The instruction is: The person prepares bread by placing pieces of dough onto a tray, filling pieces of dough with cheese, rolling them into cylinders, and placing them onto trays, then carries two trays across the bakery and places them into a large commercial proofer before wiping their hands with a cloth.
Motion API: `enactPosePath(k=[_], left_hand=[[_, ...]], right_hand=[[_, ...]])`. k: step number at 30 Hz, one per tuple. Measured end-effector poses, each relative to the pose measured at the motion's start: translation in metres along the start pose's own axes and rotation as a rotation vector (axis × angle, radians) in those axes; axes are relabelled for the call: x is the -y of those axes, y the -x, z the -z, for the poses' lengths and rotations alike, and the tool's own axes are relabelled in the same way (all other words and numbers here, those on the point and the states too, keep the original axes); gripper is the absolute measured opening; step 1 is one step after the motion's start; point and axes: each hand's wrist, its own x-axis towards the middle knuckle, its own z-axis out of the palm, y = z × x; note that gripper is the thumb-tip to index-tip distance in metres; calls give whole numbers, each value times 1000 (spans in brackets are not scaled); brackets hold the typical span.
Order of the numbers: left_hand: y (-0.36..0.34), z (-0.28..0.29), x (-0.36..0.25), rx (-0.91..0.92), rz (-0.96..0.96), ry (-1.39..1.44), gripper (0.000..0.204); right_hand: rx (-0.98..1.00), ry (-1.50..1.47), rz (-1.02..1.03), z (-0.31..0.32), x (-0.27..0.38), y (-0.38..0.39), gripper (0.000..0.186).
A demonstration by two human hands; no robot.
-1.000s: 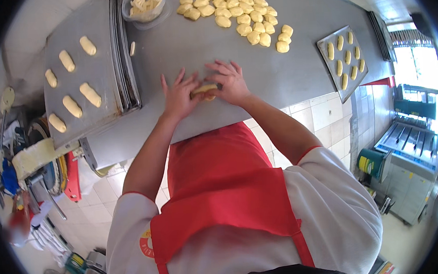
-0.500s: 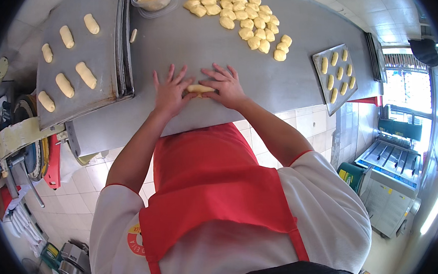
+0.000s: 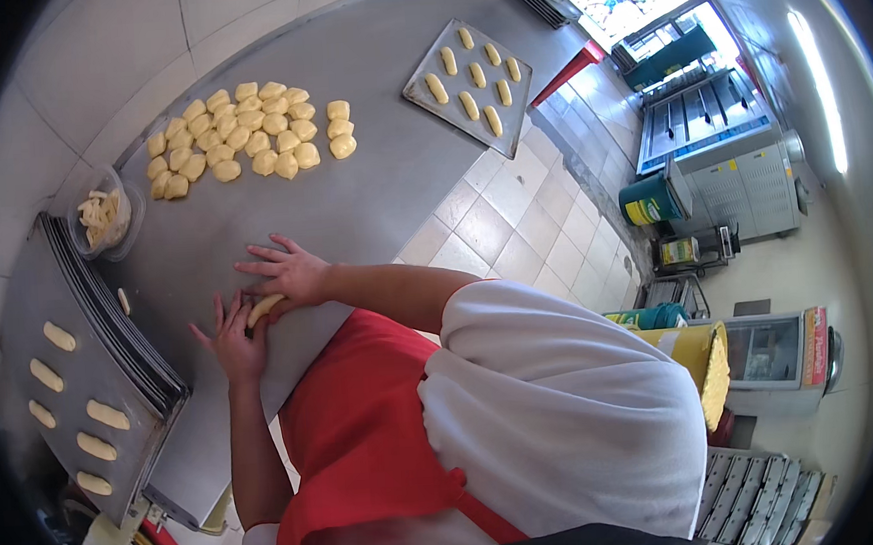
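1 dough roll (image 3: 265, 309) lies between the left hand (image 3: 238, 347) and right hand (image 3: 295, 273), long axis spanning them, neither nearer. Fingers splay; I can't tell whether thumbs pinch it.

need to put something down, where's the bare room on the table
The table is bare between the dough balls, the small tray and the right hand; a smaller patch lies between the pale stick and the left hand. Crowded: where the dough balls bunch, and where the tub sits beside the stacked trays.
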Motion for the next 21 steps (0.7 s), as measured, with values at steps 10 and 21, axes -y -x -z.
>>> enactPosePath(k=[10,21], left_hand=[[-2,8,-1,-42,-42,-57,54],[20,-5,9,-131,2,-94,50]], right_hand=[[3,40,-16,-10,-5,5,70],[24,15,-74,-9,17,5,69]])
